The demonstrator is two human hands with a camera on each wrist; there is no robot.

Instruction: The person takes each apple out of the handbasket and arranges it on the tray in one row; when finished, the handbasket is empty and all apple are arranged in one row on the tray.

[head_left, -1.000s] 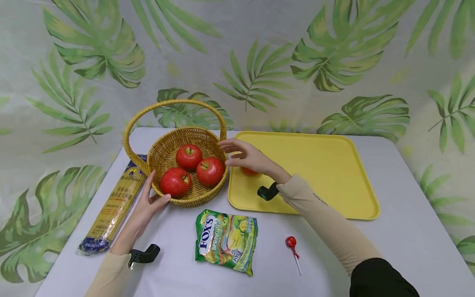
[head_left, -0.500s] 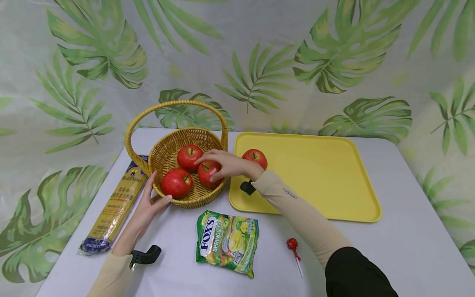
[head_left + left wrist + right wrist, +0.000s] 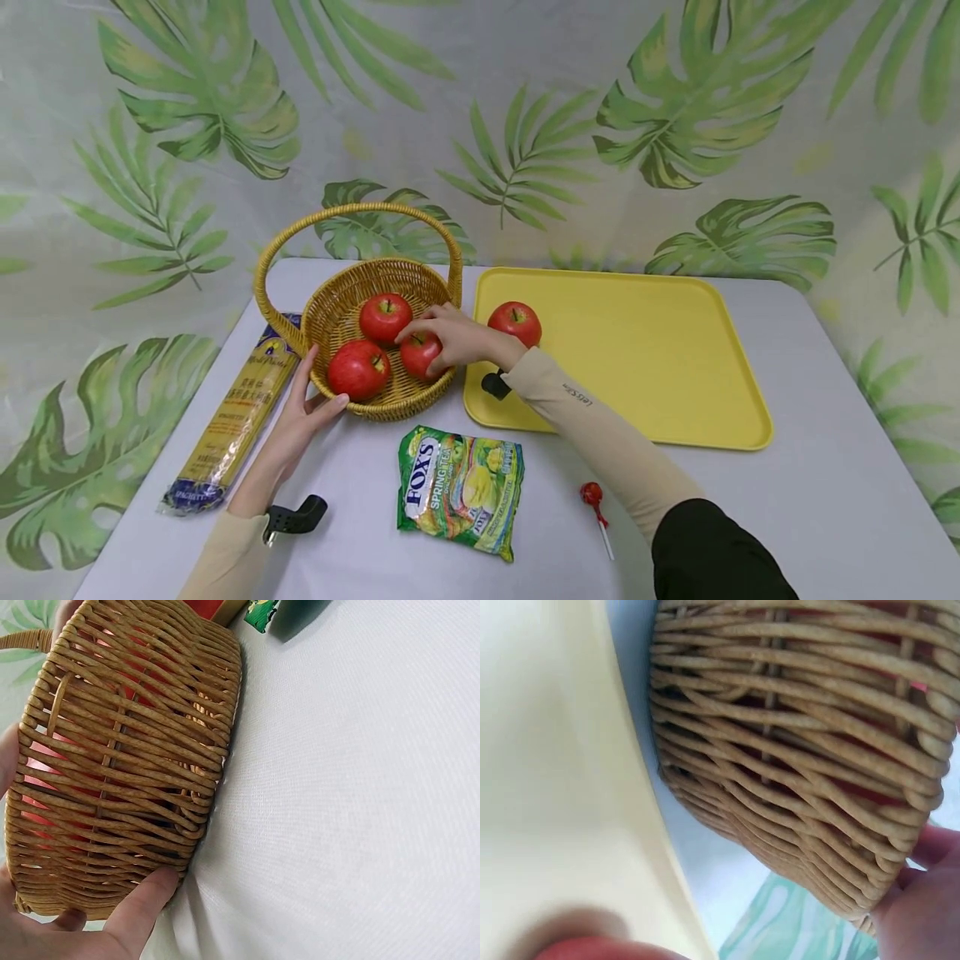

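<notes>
A wicker basket (image 3: 405, 275) with a tall arched handle stands at the left, holding three red apples. My left hand (image 3: 292, 425) holds its near-left side, with a fingertip on the weave in the left wrist view. Over the right rim reaches my right hand (image 3: 468, 340), its thumb and fingers curled round the rightmost apple (image 3: 418, 353). That apple still sits low in the basket, beside the rear apple (image 3: 385, 317) and the left apple (image 3: 358, 369). In the right wrist view, the basket wall hides most of what the right hand (image 3: 922, 907) grips.
Right of the basket lies a yellow tray (image 3: 637, 358), with one apple (image 3: 515, 322) near its left edge. A spaghetti packet (image 3: 236, 417) lies to the left. In front are a green Fox's candy bag (image 3: 460, 492) and a red lollipop (image 3: 592, 494).
From near the basket's right rim, my right hand has moved left into the basket and taken hold of the rightmost apple. The tray's apple is now more exposed. My left hand stays put.
</notes>
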